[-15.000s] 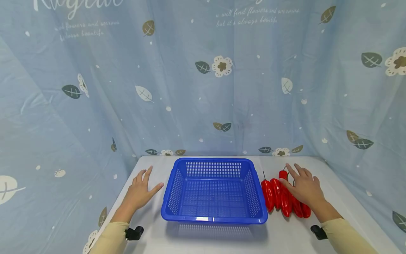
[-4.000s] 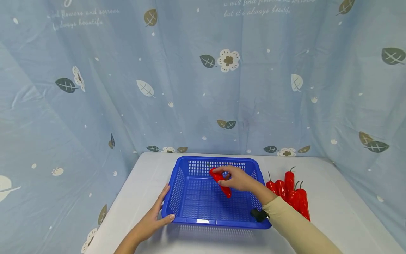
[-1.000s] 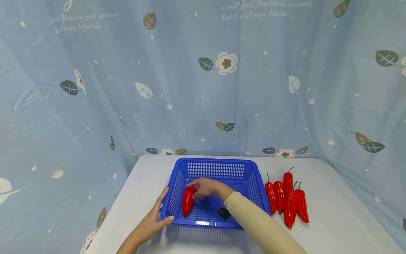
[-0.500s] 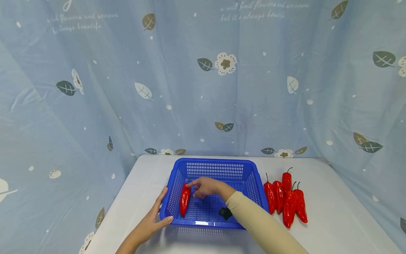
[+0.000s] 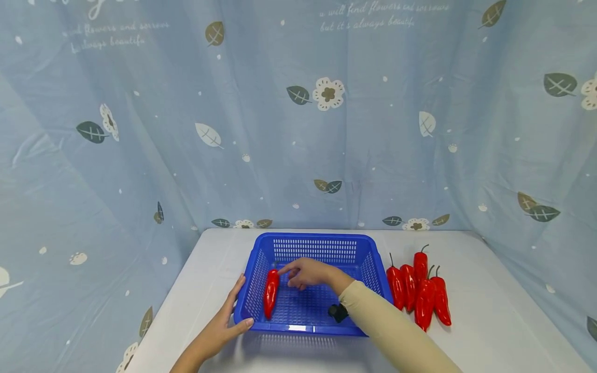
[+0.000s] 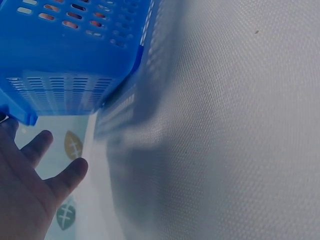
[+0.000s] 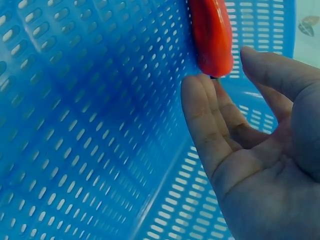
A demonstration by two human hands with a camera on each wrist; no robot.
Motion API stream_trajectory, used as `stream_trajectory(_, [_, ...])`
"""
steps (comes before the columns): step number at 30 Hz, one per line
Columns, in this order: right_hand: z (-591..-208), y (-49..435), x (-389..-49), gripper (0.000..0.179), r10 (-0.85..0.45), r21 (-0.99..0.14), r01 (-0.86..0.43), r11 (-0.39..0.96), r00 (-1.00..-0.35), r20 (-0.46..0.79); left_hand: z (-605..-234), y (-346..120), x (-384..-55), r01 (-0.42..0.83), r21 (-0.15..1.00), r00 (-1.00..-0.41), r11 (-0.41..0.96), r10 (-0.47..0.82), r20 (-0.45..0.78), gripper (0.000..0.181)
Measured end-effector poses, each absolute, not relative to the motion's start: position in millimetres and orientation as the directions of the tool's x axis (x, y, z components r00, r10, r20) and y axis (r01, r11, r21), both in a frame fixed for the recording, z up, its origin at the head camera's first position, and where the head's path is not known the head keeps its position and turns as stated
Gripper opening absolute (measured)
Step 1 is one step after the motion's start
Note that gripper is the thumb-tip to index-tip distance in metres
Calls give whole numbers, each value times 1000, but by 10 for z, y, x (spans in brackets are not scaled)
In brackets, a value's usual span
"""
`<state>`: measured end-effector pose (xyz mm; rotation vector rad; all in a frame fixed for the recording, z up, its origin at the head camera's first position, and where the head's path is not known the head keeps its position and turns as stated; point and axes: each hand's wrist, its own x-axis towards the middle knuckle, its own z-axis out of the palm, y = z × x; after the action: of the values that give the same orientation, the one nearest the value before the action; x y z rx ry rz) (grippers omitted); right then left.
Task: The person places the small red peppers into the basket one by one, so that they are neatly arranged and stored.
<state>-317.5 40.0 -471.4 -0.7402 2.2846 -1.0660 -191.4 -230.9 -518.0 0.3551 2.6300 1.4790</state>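
Observation:
Inside the blue plastic basket [image 5: 317,236], a red chili pepper [image 5: 270,294] lies along the left wall, stem end to the back. My right hand [image 5: 307,273] hovers over the basket floor, its index fingertip right at the pepper's stem end. In the right wrist view, thumb and fingers of that hand [image 7: 265,165] stand apart, holding nothing, just short of the pepper [image 7: 212,37]. My left hand [image 5: 219,329] rests at the basket's front left corner, thumb at the front rim, straight fingers along the side. The left wrist view shows its fingers spread below the basket wall [image 6: 60,50].
Several more red peppers [image 5: 424,303] lie bunched on the white table [image 5: 485,331], just right of the basket. A blue curtain [image 5: 261,129] with leaf and flower prints hangs behind and at the sides.
Since the earliest frame, my right hand has brought one pepper from the pile into the basket and let go of it. My left hand has come to the basket's corner.

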Motion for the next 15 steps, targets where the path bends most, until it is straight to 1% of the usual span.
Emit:
stream_trajectory(7, [-4690, 499, -3180, 37, -679, -818, -275, 506, -711, -181, -5191, -2314, -1929, 150, 848, -969, 509, 246, 23, 95])
stream_trajectory(15, [-4660, 538, -3130, 36, -670, -794, -298, 530, -721, -177, -5179, -2306, -1914, 145, 849, -970, 507, 242, 21, 96])
